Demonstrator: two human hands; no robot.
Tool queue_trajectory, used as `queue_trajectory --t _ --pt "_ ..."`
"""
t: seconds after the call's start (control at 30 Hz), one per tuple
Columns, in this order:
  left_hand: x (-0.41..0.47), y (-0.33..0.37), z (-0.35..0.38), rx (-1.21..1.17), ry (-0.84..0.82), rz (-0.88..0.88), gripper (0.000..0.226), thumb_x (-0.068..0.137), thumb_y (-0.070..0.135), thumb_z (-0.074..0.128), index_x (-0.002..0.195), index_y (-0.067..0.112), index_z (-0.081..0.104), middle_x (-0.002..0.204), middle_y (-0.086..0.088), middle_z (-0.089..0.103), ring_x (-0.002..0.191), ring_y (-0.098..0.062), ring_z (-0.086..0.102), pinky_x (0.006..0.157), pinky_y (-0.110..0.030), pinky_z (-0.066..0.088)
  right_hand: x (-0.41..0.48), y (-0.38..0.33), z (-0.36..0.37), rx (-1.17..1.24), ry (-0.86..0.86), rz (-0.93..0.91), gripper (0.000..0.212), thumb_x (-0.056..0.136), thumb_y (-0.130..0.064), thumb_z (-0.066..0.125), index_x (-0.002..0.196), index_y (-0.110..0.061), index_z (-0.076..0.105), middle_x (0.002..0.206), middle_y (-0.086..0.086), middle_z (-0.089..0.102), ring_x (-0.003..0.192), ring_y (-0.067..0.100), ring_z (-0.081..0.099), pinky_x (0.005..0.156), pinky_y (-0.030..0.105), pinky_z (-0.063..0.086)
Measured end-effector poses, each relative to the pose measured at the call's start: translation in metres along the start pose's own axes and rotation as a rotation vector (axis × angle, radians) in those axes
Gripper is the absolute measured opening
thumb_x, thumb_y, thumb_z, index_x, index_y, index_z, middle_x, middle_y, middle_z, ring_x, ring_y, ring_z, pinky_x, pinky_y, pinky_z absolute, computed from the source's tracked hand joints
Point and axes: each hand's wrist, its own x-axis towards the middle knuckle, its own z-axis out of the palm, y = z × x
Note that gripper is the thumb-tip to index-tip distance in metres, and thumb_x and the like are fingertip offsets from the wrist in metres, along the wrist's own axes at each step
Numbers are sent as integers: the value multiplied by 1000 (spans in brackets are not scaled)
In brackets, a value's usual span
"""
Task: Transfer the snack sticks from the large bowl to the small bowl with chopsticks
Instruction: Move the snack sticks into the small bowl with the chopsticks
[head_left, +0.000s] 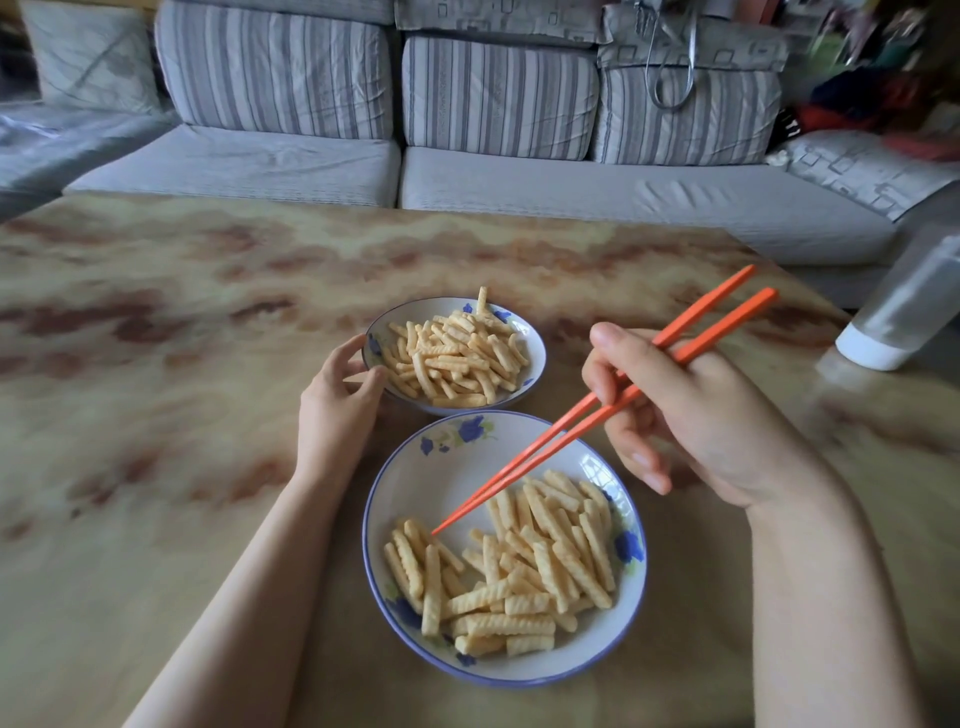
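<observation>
The large white bowl (441, 467) with a blue rim and blue flowers stands near me, holding several ridged yellow snack sticks (524, 577). Just beyond it, the small bowl (535, 348) is heaped with more snack sticks (457, 358). My right hand (691, 410) grips a pair of orange chopsticks (545, 441). Their tips are together and point down into the large bowl's left part, just above a stick, with nothing held between them. My left hand (337, 400) holds the small bowl's left rim with thumb and fingers.
The bowls stand on a marbled beige and brown table (156, 415). A white and translucent container (904, 306) stands at the table's right edge. Behind the table is a grey striped sofa (498, 171) with cushions.
</observation>
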Motion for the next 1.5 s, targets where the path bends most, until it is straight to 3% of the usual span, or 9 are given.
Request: queue_trajectory --t 0.3,0.43,0.53,0.67,0.77,0.9,1.0,1.27,1.5 --pt "1 -1 0 -7 -1 7 42 89 18 57 129 28 58 102 4 68 73 -17 66 73 -27 52 0 0 2 -23 -30 9 40 94 -37 44 63 -12 51 36 6 40 26 19 33 33 18 28" --pt "2 -1 0 7 2 8 42 89 18 57 130 28 58 103 5 68 77 -17 67 64 -14 48 1 2 2 -26 16 23 43 98 -34 42 62 -12 51 36 6 40 27 19 33 34 18 28" --pt "1 -1 0 3 2 11 42 89 18 57 130 27 57 103 5 68 70 -14 65 55 -5 43 4 4 3 -16 116 11 43 100 -32 41 63 -11 49 36 6 39 27 20 33 34 18 28" --pt "0 0 0 12 1 12 42 89 18 57 130 27 57 103 5 69 67 -9 64 58 -7 44 8 5 1 89 271 -30 44 101 -27 41 60 -12 47 40 6 37 27 19 32 33 17 27" --pt "0 1 -1 24 6 18 41 89 17 57 128 28 58 99 6 68 60 3 61 60 -5 44 13 7 1 201 394 -79 46 102 -23 41 57 -16 48 45 6 39 27 18 32 35 18 26" --pt "-2 2 -1 8 1 16 43 88 17 56 130 27 57 99 5 68 66 -10 65 76 -26 51 20 11 4 338 616 -148 41 101 -18 42 60 -13 46 47 -4 48 29 15 34 36 20 25" --pt "-1 0 0 8 -1 20 43 88 17 56 130 27 57 101 3 69 67 -15 66 75 -28 51 27 16 12 347 719 -145 39 101 -20 41 63 -13 45 41 -5 46 29 15 36 35 20 26" --pt "-1 1 0 13 -1 16 43 88 18 57 130 27 58 102 3 68 69 -15 66 78 -30 51 38 33 26 174 650 -69 43 102 -28 41 63 -13 52 35 2 45 28 18 37 34 20 28" --pt "-1 2 -1 9 4 9 42 88 18 57 129 27 58 101 6 68 66 -9 64 77 -29 50 29 20 12 201 597 -138 42 102 -28 39 64 -13 50 34 1 40 27 19 33 36 19 24"
